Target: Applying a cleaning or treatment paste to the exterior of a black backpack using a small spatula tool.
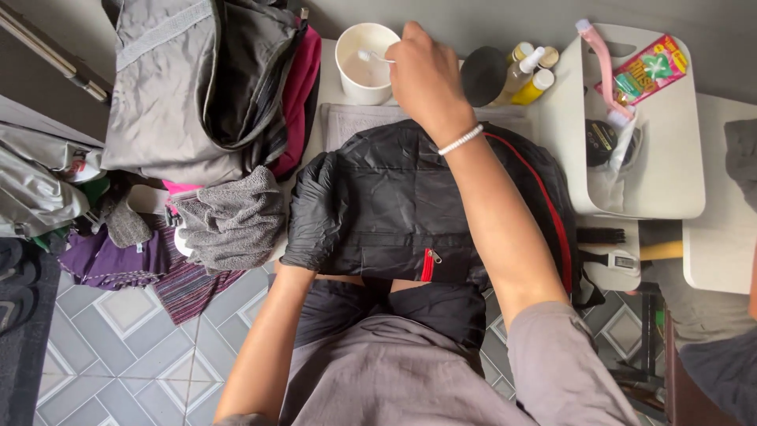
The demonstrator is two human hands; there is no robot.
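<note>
A black backpack (441,197) with red trim and a red zip pull lies across my lap and the white table edge. My left hand (314,209), in a black glove, rests flat on the backpack's left side. My right hand (422,75), bare with a white bead bracelet, reaches over the backpack and pinches a white handle (372,56) that dips into a white cup (366,61) at the back of the table. What the handle's end looks like inside the cup is hidden.
A grey bag (197,87) over a magenta one sits at the left, with a grey towel (233,221) below it. Several small bottles (527,75) and a dark round lid stand right of the cup. A white caddy (670,158) holds a pink packet and tubes. Tiled floor below.
</note>
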